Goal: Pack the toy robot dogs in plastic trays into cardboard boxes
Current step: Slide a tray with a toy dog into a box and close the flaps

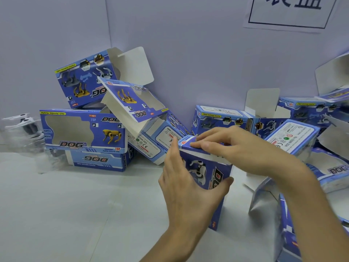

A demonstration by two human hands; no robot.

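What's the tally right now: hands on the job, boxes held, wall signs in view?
Hands: 2 (left hand, right hand)
Held box: 1
Wall sign: 1
Total: 4
The loose boxes overlap too much to count.

The left hand [186, 188] holds a blue box [213, 186] standing on the table [75, 205] while the right hand [232, 146] presses its top flap [186, 144], with maybe a white toy dog [198, 168] inside.
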